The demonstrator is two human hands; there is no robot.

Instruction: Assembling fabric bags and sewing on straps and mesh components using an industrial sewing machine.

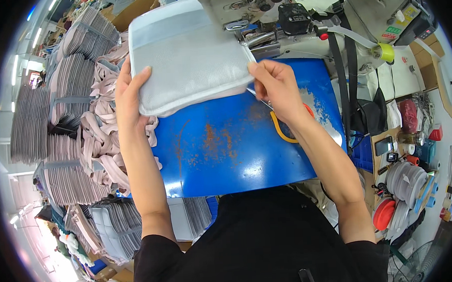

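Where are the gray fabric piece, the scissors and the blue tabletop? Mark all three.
Gray fabric piece [190, 67]: head view, middle of its upper face.
Scissors [276, 127]: head view, yellow handle loop.
Blue tabletop [287, 163]: head view, bare surface near its front edge.

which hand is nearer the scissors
Right. The right hand overlaps the scissors, at the right edge of the grey pouch; the left hand is farther, at the pouch's left edge.
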